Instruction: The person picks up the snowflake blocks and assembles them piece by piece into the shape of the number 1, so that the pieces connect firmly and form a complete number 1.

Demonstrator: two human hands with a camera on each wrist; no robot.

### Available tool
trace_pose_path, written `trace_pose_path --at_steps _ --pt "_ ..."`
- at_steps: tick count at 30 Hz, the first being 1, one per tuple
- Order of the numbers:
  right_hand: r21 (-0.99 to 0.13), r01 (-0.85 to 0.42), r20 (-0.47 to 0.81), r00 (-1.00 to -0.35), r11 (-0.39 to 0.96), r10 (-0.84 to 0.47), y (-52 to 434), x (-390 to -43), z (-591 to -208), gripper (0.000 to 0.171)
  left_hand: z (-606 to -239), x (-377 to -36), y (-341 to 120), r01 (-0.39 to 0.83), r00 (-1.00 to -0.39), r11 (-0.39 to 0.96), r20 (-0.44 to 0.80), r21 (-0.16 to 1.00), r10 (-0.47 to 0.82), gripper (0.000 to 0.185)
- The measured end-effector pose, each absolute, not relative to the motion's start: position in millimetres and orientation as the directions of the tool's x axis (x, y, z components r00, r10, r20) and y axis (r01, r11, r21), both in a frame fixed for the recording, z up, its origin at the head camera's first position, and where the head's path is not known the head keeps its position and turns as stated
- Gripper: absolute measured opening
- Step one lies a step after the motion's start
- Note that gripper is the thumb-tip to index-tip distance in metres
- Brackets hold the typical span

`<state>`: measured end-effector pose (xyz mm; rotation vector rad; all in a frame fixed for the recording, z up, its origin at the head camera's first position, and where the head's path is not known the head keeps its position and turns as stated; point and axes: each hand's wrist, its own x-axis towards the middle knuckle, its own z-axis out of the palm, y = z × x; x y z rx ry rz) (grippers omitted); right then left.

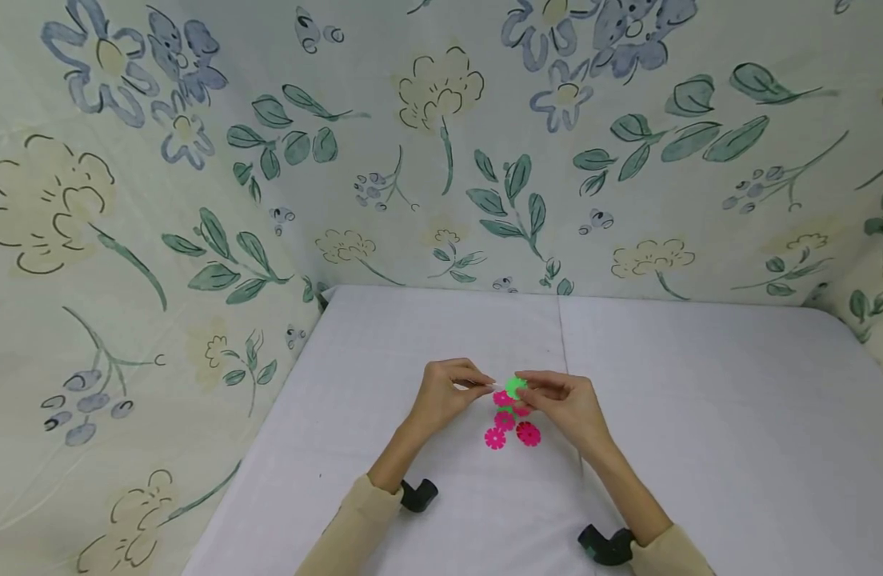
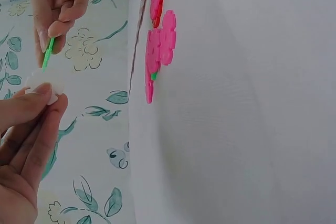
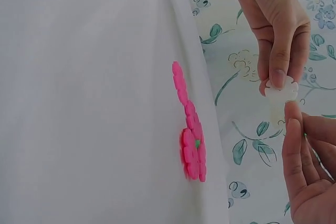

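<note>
My left hand [image 1: 449, 392] pinches a white flower-shaped disc [image 3: 281, 94] between thumb and fingers. Facing it, my right hand [image 1: 567, 400] pinches a bright green notched disc [image 1: 515, 388], which appears edge-on as a thin strip in the left wrist view. The two discs meet edge to edge, their notched rims overlapping in that view. Below both hands, several pink flower-shaped discs [image 1: 495, 438] lie on the white cloth, some overlapping, with a bit of green [image 3: 197, 144] showing among them. In the right wrist view, the right fingers mostly hide the green disc.
A white cloth [image 1: 427, 328] covers the table, with a crease line running through it near the hands. Flower-printed fabric [image 1: 413, 216] hangs behind and at the sides. Black curved fittings [image 1: 607, 546] sit by both wrists.
</note>
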<state>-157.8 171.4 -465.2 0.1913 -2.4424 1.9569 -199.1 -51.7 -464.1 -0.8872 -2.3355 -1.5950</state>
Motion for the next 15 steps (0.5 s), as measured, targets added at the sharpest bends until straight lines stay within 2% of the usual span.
trace_pose_path --at_steps 9,15 --pt "-0.979 -0.117 0.105 -0.991 0.167 -0.083 163.6 -154.3 -460.3 0.030 -454.5 -193.2 -48.2 0.621 -0.773 0.258 0.521 0.740 0.362 0.009" --pt "-0.969 -0.166 0.152 -0.985 0.186 -0.086 157.3 -147.3 -444.9 0.026 -454.7 -195.2 -50.8 0.712 -0.696 0.277 0.596 0.646 0.400 0.006"
